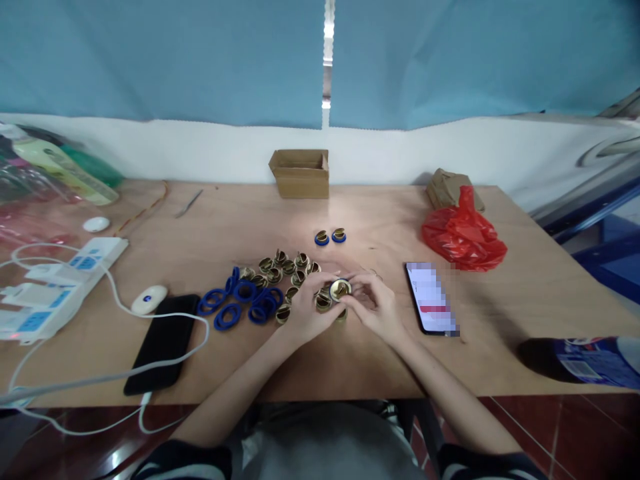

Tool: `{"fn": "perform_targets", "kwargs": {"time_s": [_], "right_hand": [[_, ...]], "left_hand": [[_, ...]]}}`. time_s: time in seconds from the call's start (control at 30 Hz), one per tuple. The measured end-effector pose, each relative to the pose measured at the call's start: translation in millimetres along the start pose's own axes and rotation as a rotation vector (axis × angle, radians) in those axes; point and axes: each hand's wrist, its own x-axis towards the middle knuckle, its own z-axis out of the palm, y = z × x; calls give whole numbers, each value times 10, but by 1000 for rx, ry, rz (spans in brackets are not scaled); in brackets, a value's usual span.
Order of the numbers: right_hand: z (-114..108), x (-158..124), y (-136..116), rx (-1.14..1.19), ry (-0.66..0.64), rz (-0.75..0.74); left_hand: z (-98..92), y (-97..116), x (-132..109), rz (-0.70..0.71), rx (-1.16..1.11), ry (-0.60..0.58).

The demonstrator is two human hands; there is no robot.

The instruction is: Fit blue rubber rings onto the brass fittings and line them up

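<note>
My left hand (314, 303) and my right hand (373, 303) meet over the table, their fingertips closed around the rim of one round gold-coloured metal piece (341, 289). A small raised part shows at its centre; whether a blue ring is on it is hard to tell. Several similar gold pieces (273, 275) lie in a loose pile left of my hands, some partly hidden by my left hand. Beside that pile are several loose blue rings (227, 317). Farther back sit two gold pieces with blue rings around their bases, a left one (321, 237) and a right one (339, 235).
An open cardboard box (303, 181) stands by the wall. On the right are a lit phone (431, 298), a red plastic bag (465, 233) and a dark bottle (580, 360). At left lie a black phone (163, 343), white cables and a power strip (107, 250).
</note>
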Motion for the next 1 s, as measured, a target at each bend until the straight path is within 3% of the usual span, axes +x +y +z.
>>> {"fn": "perform_targets", "kwargs": {"time_s": [0.13,0.33,0.8,1.0], "right_hand": [[41,0,36,56,3,163],[83,21,20,226,-9,395],[86,45,32,374,-37,484],[17,70,9,311,-31,492]], "left_hand": [[28,-5,-52,-138,-110,-68],[38,34,-56,-137,-101,-71],[51,89,5,-243,-210,-73],[40,113,21,-311,-251,-104]]}}
